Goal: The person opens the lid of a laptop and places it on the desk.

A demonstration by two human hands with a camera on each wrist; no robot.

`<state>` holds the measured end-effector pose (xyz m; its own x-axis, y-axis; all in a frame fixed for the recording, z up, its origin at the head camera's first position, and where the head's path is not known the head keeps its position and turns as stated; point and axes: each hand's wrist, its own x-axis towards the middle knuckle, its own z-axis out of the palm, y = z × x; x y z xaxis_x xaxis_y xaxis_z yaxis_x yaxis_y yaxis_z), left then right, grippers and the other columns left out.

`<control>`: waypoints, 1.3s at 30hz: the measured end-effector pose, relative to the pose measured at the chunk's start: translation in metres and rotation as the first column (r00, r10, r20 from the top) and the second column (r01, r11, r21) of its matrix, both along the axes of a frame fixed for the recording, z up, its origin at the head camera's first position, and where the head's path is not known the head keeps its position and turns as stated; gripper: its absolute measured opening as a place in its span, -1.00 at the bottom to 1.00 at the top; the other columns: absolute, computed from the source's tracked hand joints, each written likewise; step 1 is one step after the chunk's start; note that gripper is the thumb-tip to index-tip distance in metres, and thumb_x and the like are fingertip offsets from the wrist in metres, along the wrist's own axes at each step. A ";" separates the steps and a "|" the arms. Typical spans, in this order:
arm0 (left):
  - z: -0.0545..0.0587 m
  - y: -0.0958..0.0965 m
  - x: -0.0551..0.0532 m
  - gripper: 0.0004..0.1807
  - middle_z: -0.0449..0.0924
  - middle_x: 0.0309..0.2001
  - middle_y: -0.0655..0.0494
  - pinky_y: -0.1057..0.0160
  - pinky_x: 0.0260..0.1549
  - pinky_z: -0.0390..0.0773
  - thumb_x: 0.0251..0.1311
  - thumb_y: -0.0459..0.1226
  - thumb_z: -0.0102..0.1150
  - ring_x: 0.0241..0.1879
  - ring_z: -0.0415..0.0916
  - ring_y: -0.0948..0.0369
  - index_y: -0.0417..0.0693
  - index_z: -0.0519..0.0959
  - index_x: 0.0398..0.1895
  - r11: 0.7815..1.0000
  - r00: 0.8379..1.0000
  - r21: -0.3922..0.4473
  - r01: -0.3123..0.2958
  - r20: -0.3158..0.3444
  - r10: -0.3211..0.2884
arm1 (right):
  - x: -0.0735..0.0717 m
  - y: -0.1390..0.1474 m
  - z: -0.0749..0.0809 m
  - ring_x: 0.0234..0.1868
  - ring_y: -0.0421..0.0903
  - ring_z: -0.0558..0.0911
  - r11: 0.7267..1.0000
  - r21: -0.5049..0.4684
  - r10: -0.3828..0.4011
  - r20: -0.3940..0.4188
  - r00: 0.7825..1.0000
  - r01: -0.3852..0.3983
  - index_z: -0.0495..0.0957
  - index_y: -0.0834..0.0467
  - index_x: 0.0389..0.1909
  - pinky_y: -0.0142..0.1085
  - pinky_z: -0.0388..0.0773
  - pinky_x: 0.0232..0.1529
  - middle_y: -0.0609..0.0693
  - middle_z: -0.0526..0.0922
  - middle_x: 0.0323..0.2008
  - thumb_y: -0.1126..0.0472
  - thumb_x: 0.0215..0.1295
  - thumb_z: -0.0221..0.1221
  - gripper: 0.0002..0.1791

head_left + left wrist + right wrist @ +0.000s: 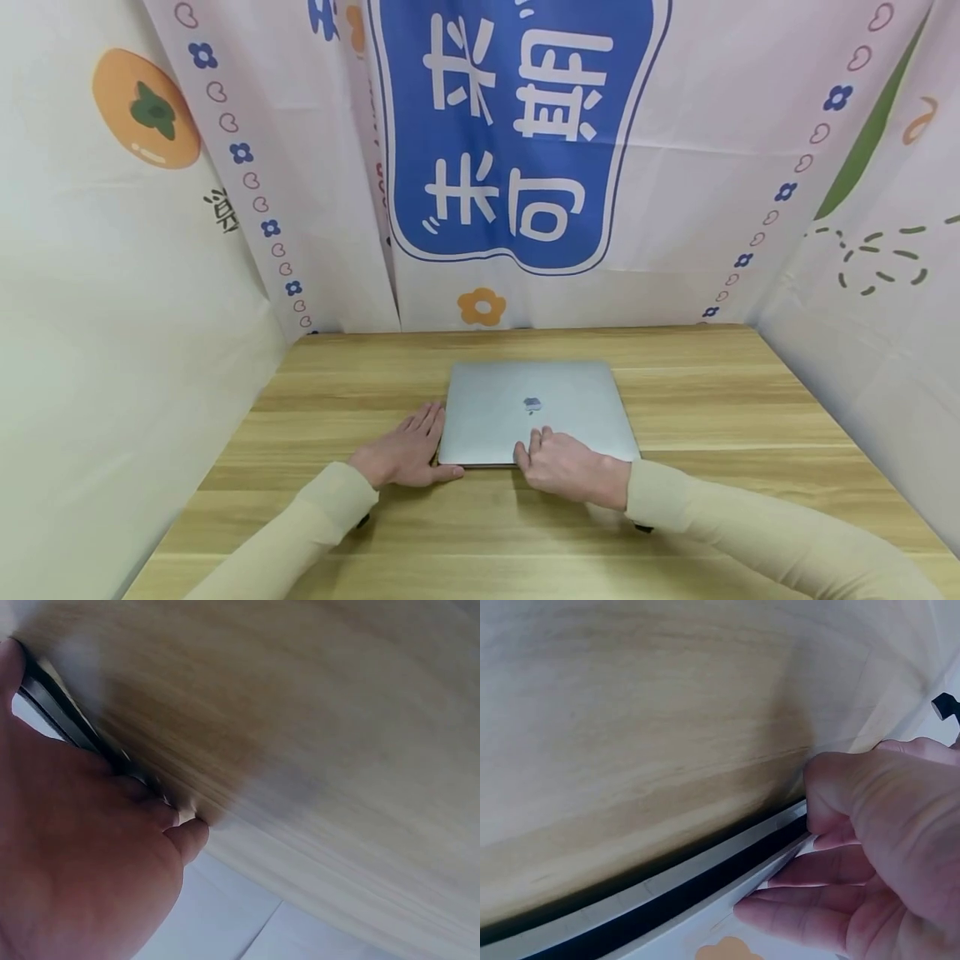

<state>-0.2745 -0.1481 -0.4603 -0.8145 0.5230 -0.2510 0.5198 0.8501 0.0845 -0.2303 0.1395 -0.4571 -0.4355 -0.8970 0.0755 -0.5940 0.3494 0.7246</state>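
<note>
In the head view, a closed-looking silver MacBook (534,425) lies on a wood-grain table (360,375) before a printed cloth (697,167), its long axis running nine to three o'clock. The left hand (405,450) rests at its left side, fingers straight and close together, thumb apart at the seven-o'clock corner. The right hand (567,468), its fingers curled, is at the middle of the six-o'clock edge; from it the laptop's centre lies at eleven o'clock, from the left hand toward two. Both hands touch the machine, but the right is nearer its middle.

The left wrist view shows the laptop's dark edge slanting from eleven toward four o'clock beside the palm; some fingertips are hidden.

In the right wrist view, thumb and fingers pinch the edge of the lid (705,911) at about three o'clock. A dark strip separates it from the base (645,891), perhaps a slight opening, though the close angle makes that hard to confirm.
</note>
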 end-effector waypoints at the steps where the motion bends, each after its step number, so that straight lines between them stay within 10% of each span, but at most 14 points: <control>1: 0.000 0.000 0.000 0.21 -0.24 0.57 -0.25 -0.06 0.51 0.03 0.19 0.47 -0.23 0.57 -0.22 -0.09 -0.32 -0.13 0.54 1.000 1.000 0.001 -0.002 0.002 0.002 | 0.000 0.000 0.000 -0.27 -0.02 0.77 1.000 -0.001 0.005 -0.007 1.000 -0.005 0.61 0.15 0.05 -0.35 0.72 -0.38 0.15 0.78 -0.19 0.21 0.24 0.23 -0.66; 39: 0.000 -0.003 0.003 0.17 -0.27 0.59 -0.18 -0.01 0.53 0.01 0.23 0.47 -0.29 0.58 -0.25 -0.04 -0.27 -0.17 0.55 1.000 1.000 -0.021 0.000 -0.010 0.000 | 0.000 0.003 0.016 -0.20 -0.06 0.77 0.999 0.016 0.043 -0.033 0.999 -0.042 0.59 0.15 0.09 -0.40 0.71 -0.28 0.12 0.77 -0.15 0.23 0.25 0.25 -0.63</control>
